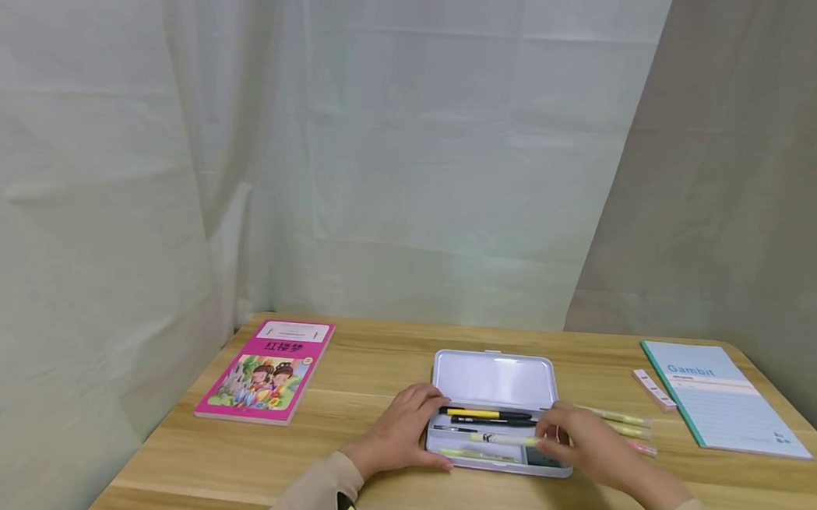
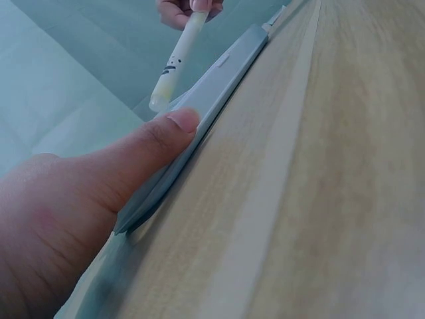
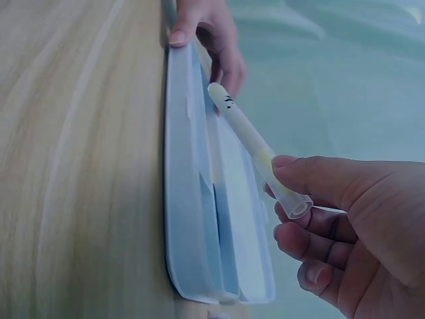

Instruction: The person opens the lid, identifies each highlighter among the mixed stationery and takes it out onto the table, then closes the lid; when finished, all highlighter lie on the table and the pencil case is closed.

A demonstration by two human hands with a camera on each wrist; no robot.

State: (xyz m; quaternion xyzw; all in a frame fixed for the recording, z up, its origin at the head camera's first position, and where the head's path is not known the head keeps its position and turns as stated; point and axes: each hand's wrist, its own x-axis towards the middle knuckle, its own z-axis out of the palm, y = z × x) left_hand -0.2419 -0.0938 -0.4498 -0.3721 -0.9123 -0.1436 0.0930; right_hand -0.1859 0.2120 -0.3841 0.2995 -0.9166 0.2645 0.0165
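Observation:
A white pencil case [image 1: 495,379] lies on the table with its lid raised at the back. My left hand [image 1: 401,430] grips its left end, thumb at the front edge. In my right hand [image 1: 589,445], thumb and fingers pinch one end of a pale highlighter [image 3: 246,129] with yellow tints and small black marks. The highlighter slants above the case, its free end pointing toward my left hand. Inside the case lie a yellow-and-black pen [image 1: 486,413], a black pen [image 1: 493,422], a clear pen with a dark part [image 1: 454,429] and a pale yellow pen [image 1: 477,455].
A pink book [image 1: 260,378] lies at the left, a light blue notebook [image 1: 732,403] at the right. Beside the notebook is a small pink strip-shaped item [image 1: 655,389]. Several pale pens [image 1: 623,417] lie behind my right hand. Pale curtains [image 1: 442,171] hang behind the table.

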